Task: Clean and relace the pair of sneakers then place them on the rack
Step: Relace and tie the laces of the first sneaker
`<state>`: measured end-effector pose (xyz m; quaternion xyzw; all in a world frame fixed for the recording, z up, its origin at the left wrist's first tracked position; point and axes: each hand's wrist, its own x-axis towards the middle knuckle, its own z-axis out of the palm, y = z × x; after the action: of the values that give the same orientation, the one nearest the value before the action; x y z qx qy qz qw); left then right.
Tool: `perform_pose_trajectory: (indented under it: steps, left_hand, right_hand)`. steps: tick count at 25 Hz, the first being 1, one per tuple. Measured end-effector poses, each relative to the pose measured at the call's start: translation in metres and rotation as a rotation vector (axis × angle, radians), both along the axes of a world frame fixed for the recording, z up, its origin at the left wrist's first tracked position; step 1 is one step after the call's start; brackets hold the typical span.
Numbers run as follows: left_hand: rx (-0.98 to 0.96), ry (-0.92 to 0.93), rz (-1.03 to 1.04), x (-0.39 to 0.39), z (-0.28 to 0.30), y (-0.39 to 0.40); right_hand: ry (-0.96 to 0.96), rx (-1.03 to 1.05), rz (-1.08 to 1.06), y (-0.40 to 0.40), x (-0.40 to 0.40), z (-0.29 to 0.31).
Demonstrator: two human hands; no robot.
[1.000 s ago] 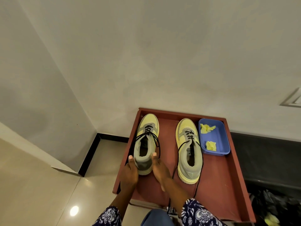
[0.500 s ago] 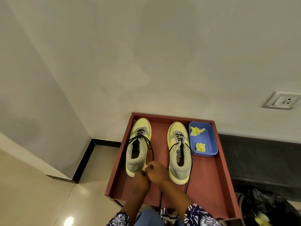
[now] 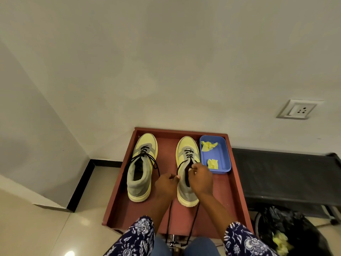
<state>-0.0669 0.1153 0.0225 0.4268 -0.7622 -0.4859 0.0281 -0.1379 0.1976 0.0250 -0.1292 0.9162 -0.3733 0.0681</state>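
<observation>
Two yellow and grey sneakers stand side by side, toes to the wall, on the red-brown rack top (image 3: 234,196). The left sneaker (image 3: 141,169) has black laces hanging loose over its sides. My hands are at the right sneaker (image 3: 186,193). My left hand (image 3: 166,183) pinches one strand of its black lace (image 3: 168,218) at the collar's left side. My right hand (image 3: 200,179) pinches the other strand over the shoe's opening. Both lace ends trail down off the rack's front edge.
A blue plastic tub (image 3: 218,156) with two crumpled yellow cloths stands at the rack's back right, close to my right hand. A black bench (image 3: 286,174) lies to the right, a black bag (image 3: 295,235) under it. White walls, a wall socket (image 3: 299,109), beige floor tiles on the left.
My hands have left the heel of the left sneaker and moved right to the right sneaker, where each now pinches a lace strand. The camera has tilted and drawn closer.
</observation>
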Motion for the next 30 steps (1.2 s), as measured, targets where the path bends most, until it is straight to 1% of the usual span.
perform_pose_trajectory:
  steps: [3,7,11,14,17,23,30]
  left_hand:
    - [0.055,0.032,0.043,-0.007,-0.005,0.010]
    - [0.076,0.045,0.097,-0.017,-0.010,0.016]
    - [0.071,-0.002,0.114,-0.024,-0.011,0.016]
    - [0.051,0.000,0.127,-0.023,-0.011,0.014]
    - [0.071,0.009,0.167,-0.017,-0.011,0.012]
    - [0.030,0.001,0.157,0.007,-0.010,0.006]
    - [0.054,-0.012,0.186,0.032,-0.011,0.008]
  right_hand:
    - [-0.090,0.082,-0.052,0.016,-0.011,-0.017]
    - [-0.195,0.090,-0.036,0.021,-0.011,-0.035]
    - [-0.182,0.123,-0.042,0.020,-0.011,-0.036]
    - [-0.154,0.152,-0.027,0.019,-0.011,-0.035]
    - [-0.159,0.164,-0.027,0.017,-0.007,-0.032]
    - [-0.179,0.191,0.023,0.009,0.016,-0.028]
    - [-0.177,0.227,0.043,0.010,0.045,-0.023]
